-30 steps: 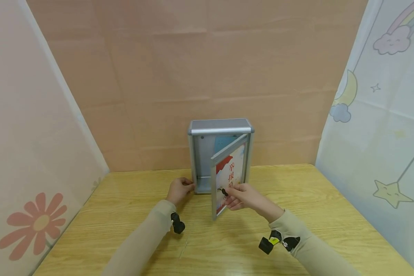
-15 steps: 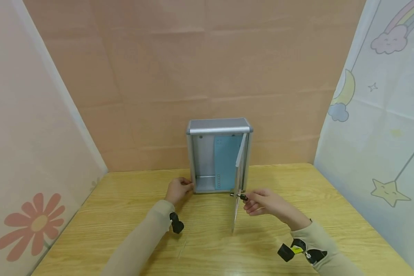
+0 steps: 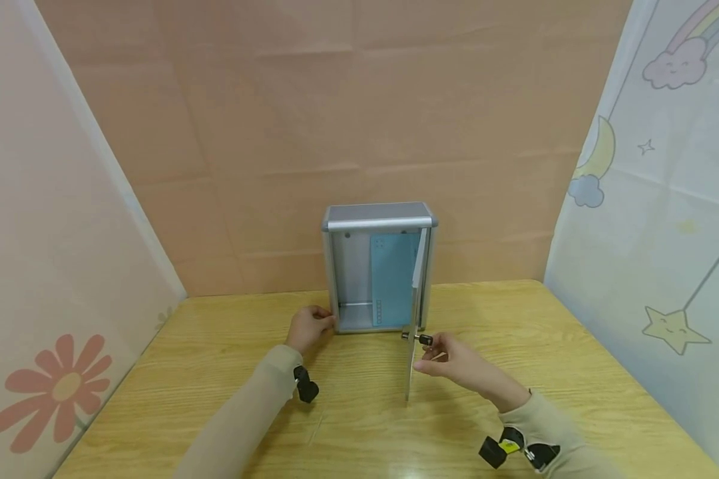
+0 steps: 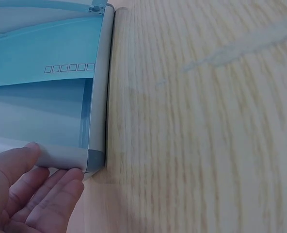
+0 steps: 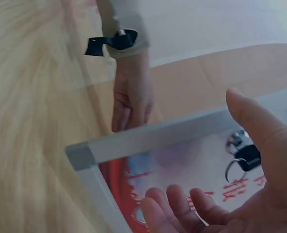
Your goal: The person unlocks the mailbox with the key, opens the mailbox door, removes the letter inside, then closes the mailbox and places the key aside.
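A silver metal letter box (image 3: 380, 215) stands on the table, its hinged door (image 3: 415, 299) swung out toward me. Inside, a light blue envelope (image 3: 392, 279) leans against the back. My left hand (image 3: 307, 329) holds the box's lower left edge, thumb at the front rim and fingers along the outer side. A black-headed key (image 5: 247, 158) with a ring sits in the door's lock. My right hand (image 3: 461, 362) is beside the door's free edge, thumb extended toward the frame and fingers loosely bent before the printed face, off the key.
The wooden table (image 3: 216, 372) runs around the box. Behind rises a plain tan backdrop (image 3: 275, 133). Printed panels flank both sides, with a flower (image 3: 66, 386) at left and a star (image 3: 676, 324) at right.
The door has swung further out to the right, baring the envelope. My right hand moved with it, then let go of the key, its thumb shifting to the door's edge. My left hand stays put.
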A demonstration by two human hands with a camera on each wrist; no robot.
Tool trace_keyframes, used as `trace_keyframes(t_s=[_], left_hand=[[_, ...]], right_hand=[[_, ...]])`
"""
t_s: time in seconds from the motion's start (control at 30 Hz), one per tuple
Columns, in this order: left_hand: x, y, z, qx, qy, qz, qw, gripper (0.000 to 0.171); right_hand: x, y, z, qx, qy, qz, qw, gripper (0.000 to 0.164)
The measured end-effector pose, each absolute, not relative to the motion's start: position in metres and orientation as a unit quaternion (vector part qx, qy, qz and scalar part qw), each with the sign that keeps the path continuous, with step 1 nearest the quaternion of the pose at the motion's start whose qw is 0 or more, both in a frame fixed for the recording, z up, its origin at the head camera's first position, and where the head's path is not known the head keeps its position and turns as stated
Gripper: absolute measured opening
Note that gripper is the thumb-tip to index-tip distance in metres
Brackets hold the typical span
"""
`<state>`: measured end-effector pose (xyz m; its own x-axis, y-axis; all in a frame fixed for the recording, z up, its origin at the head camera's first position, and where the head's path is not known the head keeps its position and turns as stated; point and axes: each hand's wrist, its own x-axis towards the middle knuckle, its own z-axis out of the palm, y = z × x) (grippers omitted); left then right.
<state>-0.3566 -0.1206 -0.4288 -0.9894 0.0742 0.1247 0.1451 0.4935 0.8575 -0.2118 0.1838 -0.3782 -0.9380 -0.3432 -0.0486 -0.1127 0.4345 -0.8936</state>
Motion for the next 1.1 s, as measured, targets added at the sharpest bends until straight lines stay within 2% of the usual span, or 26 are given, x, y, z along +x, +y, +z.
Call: trace_keyframes(t_s=[0.27, 0.63, 0.9, 1.1], left_hand=[[-0.356, -0.120, -0.427, -0.064, -0.861, -0.503, 0.036, 0.017], [-0.356, -0.120, -0.429, -0.062, -0.859, -0.508, 0.029, 0.017], [-0.357, -0.122, -0.431, -0.059, -0.856, -0.512, 0.031, 0.017], [-0.357, -0.121, -0.430, -0.054, -0.861, -0.504, 0.033, 0.017]], right_hand=[[-0.210, 0.170, -0.387, -0.085, 0.866, -0.483, 0.096, 0.064], [-0.203, 0.190, -0.383, -0.090, 0.869, -0.476, 0.104, 0.056], [-0.201, 0.231, -0.377, -0.161, 0.825, -0.522, 0.143, 0.038], [-0.204, 0.264, -0.375, -0.179, 0.799, -0.550, 0.166, 0.022]])
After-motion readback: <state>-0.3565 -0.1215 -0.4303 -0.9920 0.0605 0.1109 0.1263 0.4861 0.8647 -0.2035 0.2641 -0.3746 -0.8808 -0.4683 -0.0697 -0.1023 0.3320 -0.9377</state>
